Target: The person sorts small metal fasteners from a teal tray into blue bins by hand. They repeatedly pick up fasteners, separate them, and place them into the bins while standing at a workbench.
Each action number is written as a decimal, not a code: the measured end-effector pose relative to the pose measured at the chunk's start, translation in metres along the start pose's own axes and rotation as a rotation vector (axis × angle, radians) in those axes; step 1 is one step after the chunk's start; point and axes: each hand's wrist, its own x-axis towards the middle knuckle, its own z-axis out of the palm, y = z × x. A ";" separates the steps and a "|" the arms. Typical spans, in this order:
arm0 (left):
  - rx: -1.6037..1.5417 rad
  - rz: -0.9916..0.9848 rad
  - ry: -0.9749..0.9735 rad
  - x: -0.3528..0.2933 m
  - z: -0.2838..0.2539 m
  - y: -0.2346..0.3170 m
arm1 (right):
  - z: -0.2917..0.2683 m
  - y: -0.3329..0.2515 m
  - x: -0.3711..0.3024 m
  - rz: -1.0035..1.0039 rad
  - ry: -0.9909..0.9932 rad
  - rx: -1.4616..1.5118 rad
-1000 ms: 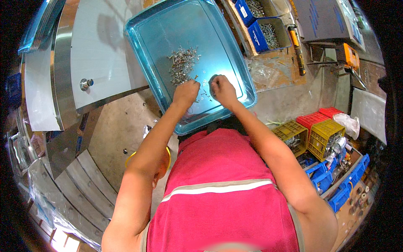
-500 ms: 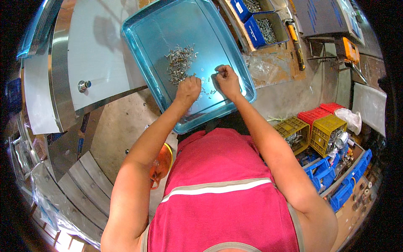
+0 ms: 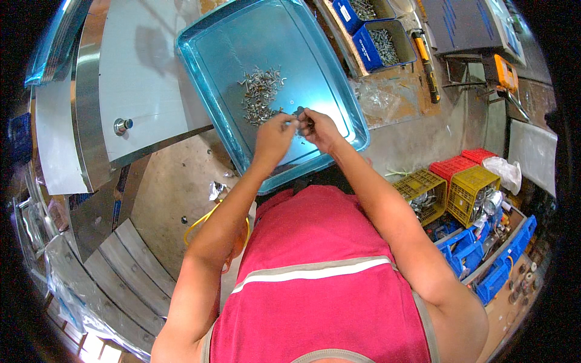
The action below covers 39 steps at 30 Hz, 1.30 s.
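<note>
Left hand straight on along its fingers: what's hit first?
Likely the right hand, its fingertips just ahead, with a dark piece in their grip; depth is unclear, so they may already touch.

A stained beige-grey concrete floor (image 3: 160, 193) is bordered at left by a smooth pale panel (image 3: 142, 88) with metal edging; bright white window panes (image 3: 92, 345) are seen at lower left.

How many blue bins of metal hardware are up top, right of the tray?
2. The nearer bin sits just right of the tray; the farther bin is directly beyond it, cut off by the top edge, where more may be hidden.
</note>
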 end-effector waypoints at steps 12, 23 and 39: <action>0.687 0.224 -0.223 0.015 0.020 -0.075 | 0.006 -0.029 0.001 -0.663 0.081 -1.674; 0.149 0.144 -0.147 0.003 0.005 0.000 | -0.019 -0.012 -0.013 0.052 -0.126 0.051; 0.875 0.622 -0.381 0.043 0.014 -0.075 | -0.045 -0.089 -0.066 -0.193 -0.277 -0.190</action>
